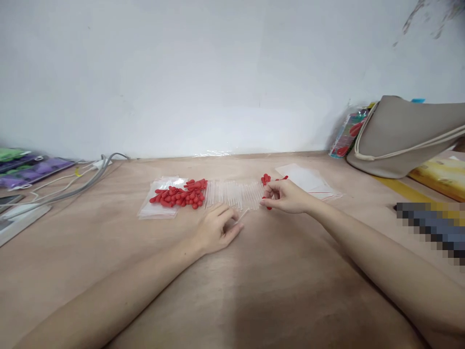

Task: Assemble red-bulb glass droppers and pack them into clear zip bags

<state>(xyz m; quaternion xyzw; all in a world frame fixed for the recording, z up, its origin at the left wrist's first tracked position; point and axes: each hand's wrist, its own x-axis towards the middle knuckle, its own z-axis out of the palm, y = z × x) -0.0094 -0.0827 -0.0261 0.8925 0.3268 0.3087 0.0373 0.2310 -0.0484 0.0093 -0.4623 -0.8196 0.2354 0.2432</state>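
On the wooden table (254,291) lies a row of several thin clear tubes (234,193). My left hand (218,229) rests just in front of them, fingers curled round one clear tube that sticks out to the right. My right hand (285,196) is at the row's right end, fingers pinched on a small red rubber bulb. More red bulbs (267,179) lie just behind that hand. A heap of red bulbs (181,194) sits left of the tubes, partly on a clear plastic bag (156,206).
Another clear flat bag (308,182) lies behind my right hand. A grey bag (403,135) stands at the back right, with coloured packets (347,133) beside it. Cables (72,186) and purple and green packs (29,167) lie at the left. A white wall closes the back.
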